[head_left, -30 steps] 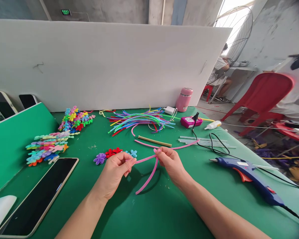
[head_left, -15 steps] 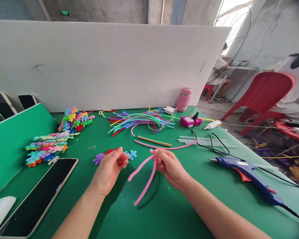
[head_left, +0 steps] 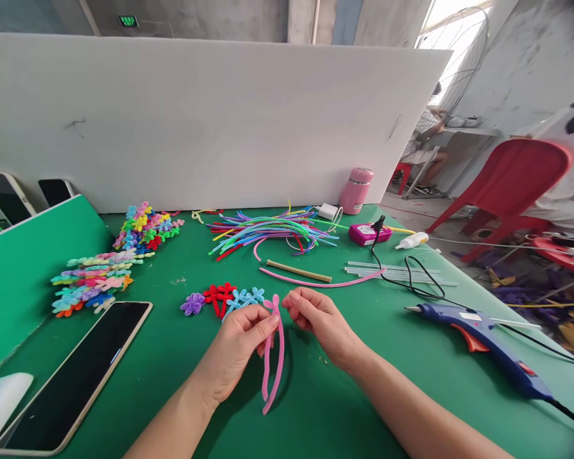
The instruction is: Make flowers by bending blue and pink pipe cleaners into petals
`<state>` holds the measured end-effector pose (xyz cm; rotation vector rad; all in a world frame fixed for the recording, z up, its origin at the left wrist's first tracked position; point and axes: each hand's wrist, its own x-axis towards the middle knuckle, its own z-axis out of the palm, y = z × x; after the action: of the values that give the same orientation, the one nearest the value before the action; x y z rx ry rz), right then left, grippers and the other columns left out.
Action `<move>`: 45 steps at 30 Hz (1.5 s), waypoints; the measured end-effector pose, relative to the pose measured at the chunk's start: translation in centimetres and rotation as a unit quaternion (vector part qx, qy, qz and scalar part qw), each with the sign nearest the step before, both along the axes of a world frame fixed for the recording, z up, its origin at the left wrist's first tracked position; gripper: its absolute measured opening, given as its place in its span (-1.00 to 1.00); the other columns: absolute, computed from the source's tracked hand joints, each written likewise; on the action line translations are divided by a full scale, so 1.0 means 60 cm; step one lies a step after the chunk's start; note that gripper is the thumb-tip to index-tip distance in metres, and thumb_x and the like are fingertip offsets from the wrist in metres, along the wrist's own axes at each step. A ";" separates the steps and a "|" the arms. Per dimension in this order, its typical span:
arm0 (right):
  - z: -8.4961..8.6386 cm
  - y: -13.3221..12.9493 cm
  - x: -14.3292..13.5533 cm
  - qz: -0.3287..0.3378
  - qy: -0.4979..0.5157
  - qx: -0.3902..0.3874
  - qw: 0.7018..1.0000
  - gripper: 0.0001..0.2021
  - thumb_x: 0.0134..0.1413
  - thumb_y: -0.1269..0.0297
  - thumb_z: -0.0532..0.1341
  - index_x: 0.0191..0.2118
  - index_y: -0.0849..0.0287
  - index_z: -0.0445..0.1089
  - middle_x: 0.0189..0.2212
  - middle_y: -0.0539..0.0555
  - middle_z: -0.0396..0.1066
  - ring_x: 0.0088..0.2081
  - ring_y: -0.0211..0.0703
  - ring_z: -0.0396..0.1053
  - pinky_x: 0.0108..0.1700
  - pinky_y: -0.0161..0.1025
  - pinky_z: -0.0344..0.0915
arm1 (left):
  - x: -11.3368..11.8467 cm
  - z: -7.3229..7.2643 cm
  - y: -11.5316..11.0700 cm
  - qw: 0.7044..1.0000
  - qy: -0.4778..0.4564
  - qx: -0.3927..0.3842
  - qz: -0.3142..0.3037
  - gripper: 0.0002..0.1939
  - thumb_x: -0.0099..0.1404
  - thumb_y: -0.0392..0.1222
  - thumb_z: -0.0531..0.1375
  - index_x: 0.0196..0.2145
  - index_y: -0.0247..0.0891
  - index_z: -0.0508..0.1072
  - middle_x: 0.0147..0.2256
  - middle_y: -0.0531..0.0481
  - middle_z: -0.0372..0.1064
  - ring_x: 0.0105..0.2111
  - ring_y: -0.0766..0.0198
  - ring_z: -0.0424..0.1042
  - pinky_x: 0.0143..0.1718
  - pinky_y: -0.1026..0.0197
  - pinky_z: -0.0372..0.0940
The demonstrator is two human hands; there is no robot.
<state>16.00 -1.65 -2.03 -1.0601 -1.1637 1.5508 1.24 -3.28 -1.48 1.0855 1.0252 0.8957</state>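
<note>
The white board (head_left: 210,127) spans the upper part of the frame, and the green table (head_left: 344,401) fills the lower middle. In the lower right lies a blue glue gun (head_left: 483,347); across the centre, behind the hands, is a heap of coloured pipe cleaners (head_left: 272,231).

The left hand (head_left: 239,347), at lower centre, pinches a folded pink pipe cleaner (head_left: 280,357) between thumb and fingers. The right hand (head_left: 320,319), just to the right in the frame, has its fingers curled near the top of the piece, apart from it; I cannot tell whether its thumb and forefinger meet.

The pink piece sits at lower centre, its two long tails hanging toward the bottom of the frame, with small loops (head_left: 272,302) at the top, just above the left hand's pinch. It should be very light, with a soft fuzzy skin over a wire that bends readily and holds its shape. The fuzz ought to give good grip, so slipping seems unlikely; a hard squeeze could flatten the loops. The best hold is probably right below them, where the strands come together, leaving the tails free. Gripped only by a tail end, the piece would likely swing and bend.
</note>
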 end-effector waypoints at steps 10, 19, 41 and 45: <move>0.000 -0.007 -0.002 0.041 0.020 0.062 0.997 -0.77 -0.08 0.18 0.20 -0.52 0.26 0.25 -0.62 -0.11 0.09 -0.56 -0.41 -0.02 -0.51 -0.38 -0.06 | 0.009 0.003 -0.008 0.997 -0.052 -0.055 -0.029 -0.79 0.10 -0.13 0.16 -0.57 -0.29 0.29 -0.65 0.14 0.09 -0.61 0.44 0.04 -0.57 0.37 0.01; -0.005 -0.018 -0.011 0.099 -0.015 0.017 0.995 -0.67 -0.11 0.04 0.19 -0.49 0.24 0.19 -0.60 -0.07 0.17 -0.55 -0.39 0.07 -0.51 -0.39 -0.01 | 0.006 -0.009 0.001 0.988 -0.114 -0.027 0.100 -0.86 0.06 -0.19 0.21 -0.52 -0.29 0.32 -0.60 0.16 0.12 -0.57 0.47 0.10 -0.52 0.40 0.09; -0.009 -0.020 -0.016 0.145 0.035 -0.065 0.987 -0.68 -0.16 0.09 0.23 -0.56 0.25 0.19 -0.68 -0.07 0.20 -0.66 -0.46 -0.02 -0.60 -0.39 -0.21 | 0.001 -0.006 0.008 0.987 -0.137 -0.014 0.088 -0.83 0.11 -0.20 0.17 -0.56 -0.30 0.30 -0.65 0.18 0.14 -0.70 0.55 0.00 -0.65 0.44 -0.02; -0.005 -0.023 -0.017 0.154 0.063 -0.072 0.983 -0.72 -0.11 0.11 0.19 -0.53 0.27 0.22 -0.67 -0.07 0.21 -0.67 -0.48 -0.06 -0.61 -0.38 -0.25 | 0.001 -0.009 0.006 0.988 -0.132 -0.027 0.078 -0.83 0.09 -0.21 0.19 -0.57 -0.31 0.30 -0.64 0.15 0.14 -0.63 0.51 0.07 -0.64 0.44 -0.02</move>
<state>14.96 -3.02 -2.31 -0.8891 -1.1833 1.9403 1.32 -2.91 -2.01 0.8229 0.9152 1.0998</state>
